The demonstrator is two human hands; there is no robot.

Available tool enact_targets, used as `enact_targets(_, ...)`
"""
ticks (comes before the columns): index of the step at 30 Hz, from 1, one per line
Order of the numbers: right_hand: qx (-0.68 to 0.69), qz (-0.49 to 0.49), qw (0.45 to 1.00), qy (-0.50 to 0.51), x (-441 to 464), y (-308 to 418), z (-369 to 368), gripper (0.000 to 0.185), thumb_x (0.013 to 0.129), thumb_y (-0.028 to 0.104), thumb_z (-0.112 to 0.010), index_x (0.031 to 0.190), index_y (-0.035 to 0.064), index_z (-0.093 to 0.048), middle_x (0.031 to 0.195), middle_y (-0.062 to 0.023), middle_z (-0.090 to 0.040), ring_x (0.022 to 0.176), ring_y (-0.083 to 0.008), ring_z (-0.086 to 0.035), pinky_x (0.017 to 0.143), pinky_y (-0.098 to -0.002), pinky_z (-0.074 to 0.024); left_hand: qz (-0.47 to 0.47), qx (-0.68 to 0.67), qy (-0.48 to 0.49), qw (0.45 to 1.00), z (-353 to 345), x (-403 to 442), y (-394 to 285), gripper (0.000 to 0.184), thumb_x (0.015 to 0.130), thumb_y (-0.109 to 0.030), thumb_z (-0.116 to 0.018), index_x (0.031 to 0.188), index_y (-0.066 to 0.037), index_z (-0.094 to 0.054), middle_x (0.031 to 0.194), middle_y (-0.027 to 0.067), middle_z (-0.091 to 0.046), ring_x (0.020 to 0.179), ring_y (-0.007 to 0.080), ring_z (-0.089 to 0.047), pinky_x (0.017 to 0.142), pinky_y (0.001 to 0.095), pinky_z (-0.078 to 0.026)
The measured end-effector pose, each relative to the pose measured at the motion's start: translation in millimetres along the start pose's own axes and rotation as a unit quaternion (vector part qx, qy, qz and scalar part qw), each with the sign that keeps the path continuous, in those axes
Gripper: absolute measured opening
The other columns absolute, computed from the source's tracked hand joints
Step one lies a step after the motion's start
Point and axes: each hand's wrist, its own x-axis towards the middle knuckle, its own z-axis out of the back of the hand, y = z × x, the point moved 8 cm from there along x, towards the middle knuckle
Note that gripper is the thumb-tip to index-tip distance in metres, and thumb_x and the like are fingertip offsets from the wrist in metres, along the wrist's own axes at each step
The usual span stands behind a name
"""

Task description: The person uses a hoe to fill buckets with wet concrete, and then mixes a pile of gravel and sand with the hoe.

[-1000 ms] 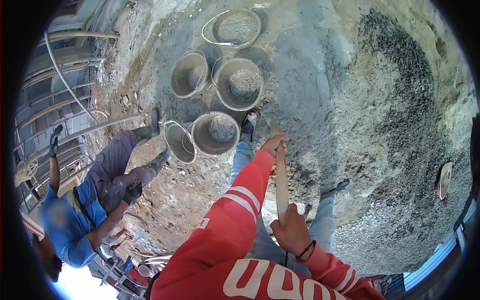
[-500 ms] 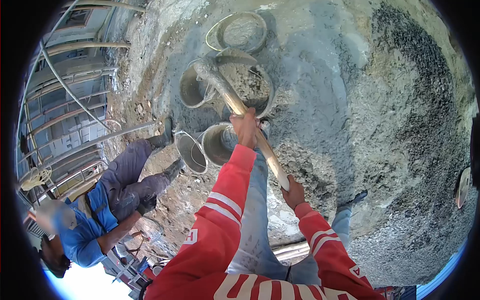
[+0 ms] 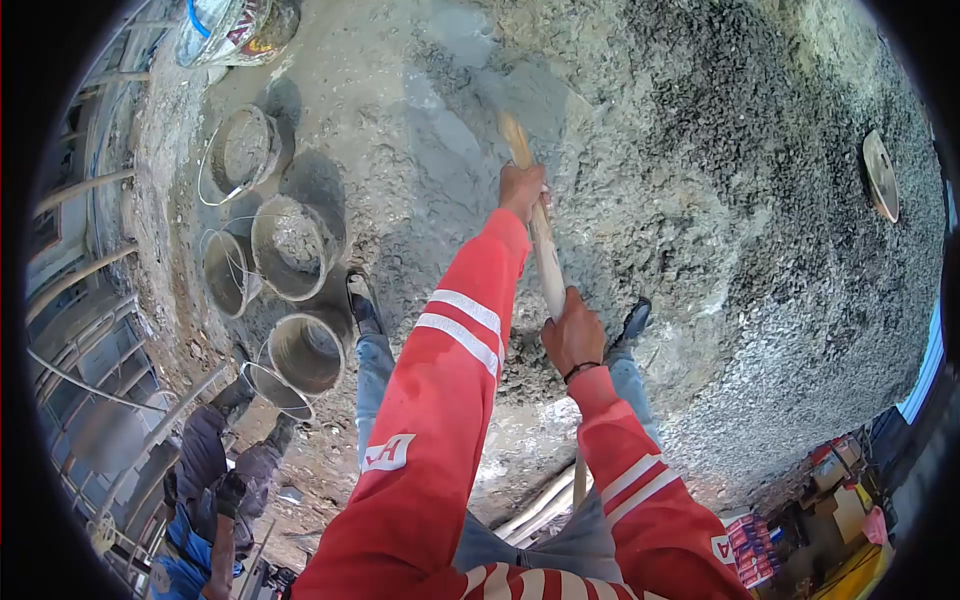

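Wooden shaft (image 3: 548, 265): slanting above the middle of the ground, its far end meeting the wet grey mix; any blade there cannot be made out.
Left hand (image 3: 521, 190): wrapped tight around the shaft, farther up.
Right hand (image 3: 574, 335): clasped over the shaft's near end.
Wet grey mix (image 3: 440, 120): spread on the ground, its right edge merging into gravel (image 3: 790, 230).
Buckets (image 3: 268, 255): five, grouped toward the ground's left edge, at least one holding grey mix.
Pale oval piece (image 3: 881, 176): on the gravel, near its right edge.
Co-worker's gloved hand (image 3: 231, 494): beyond the buckets, lower left.
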Motion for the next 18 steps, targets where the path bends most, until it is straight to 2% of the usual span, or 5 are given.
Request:
enact_targets(2,0.064,-0.066,0.995,0.034,-37.7,-58.5,-22.2,0.040,0.074,0.013,-0.067,0.109,0.0034,-0.049,0.080,-0.0264,-0.065,0.077,-0.0444,-0.064,0.072,-0.0533,-0.0509,0.042,0.073,-0.009,0.996,-31.8,-10.9,97.9,0.019,0.080,-0.010,-0.060,0.094,0.000,-0.050,0.061,0.0088,-0.053,0.043,0.0197,-0.054,0.035,0.0341,-0.044)
enact_targets(8,0.069,-0.121,0.979,0.145,-153.8,-112.0,-52.5,0.044,0.074,0.018,-0.069,0.110,0.0057,-0.048,0.082,-0.0252,-0.066,0.078,-0.0460,-0.064,0.071,-0.0546,-0.0515,0.099,0.100,-0.054,0.989,2.4,-129.7,181.8,0.025,0.082,-0.010,-0.062,0.102,0.000,-0.050,0.067,0.0123,-0.059,0.043,0.0195,-0.055,0.035,0.0337,-0.045)
enact_targets(11,0.119,-0.144,0.974,0.130,-211.1,-103.8,-54.7,0.039,0.072,0.019,-0.070,0.103,0.0058,-0.051,0.077,-0.0256,-0.065,0.074,-0.0466,-0.063,0.069,-0.0552,-0.0509,0.114,0.177,-0.075,0.975,20.7,-190.1,170.1,0.027,0.082,-0.009,-0.063,0.104,0.000,-0.050,0.069,0.0123,-0.060,0.048,0.0191,-0.058,0.039,0.0336,-0.047)
enact_targets(13,0.161,-0.134,0.970,0.126,-229.9,-101.1,-56.1,0.037,0.073,0.017,-0.069,0.103,0.0062,-0.052,0.074,-0.0251,-0.064,0.072,-0.0459,-0.063,0.067,-0.0555,-0.0504,0.032,0.242,-0.134,0.960,29.4,-216.9,148.0,0.023,0.086,-0.002,-0.058,0.104,-0.003,-0.044,0.061,0.0047,-0.050,0.041,0.0131,-0.048,0.033,0.0299,-0.042)
enact_targets(18,0.162,-0.068,0.982,0.074,-161.1,-88.8,-40.4,0.036,0.072,0.014,-0.068,0.104,0.0057,-0.053,0.070,-0.0240,-0.064,0.067,-0.0441,-0.063,0.063,-0.0538,-0.0506,-0.058,0.134,-0.099,0.984,7.7,-182.6,56.2,0.030,0.085,-0.002,-0.057,0.111,-0.003,-0.042,0.060,0.0039,-0.049,0.041,0.0141,-0.050,0.033,0.0301,-0.042)
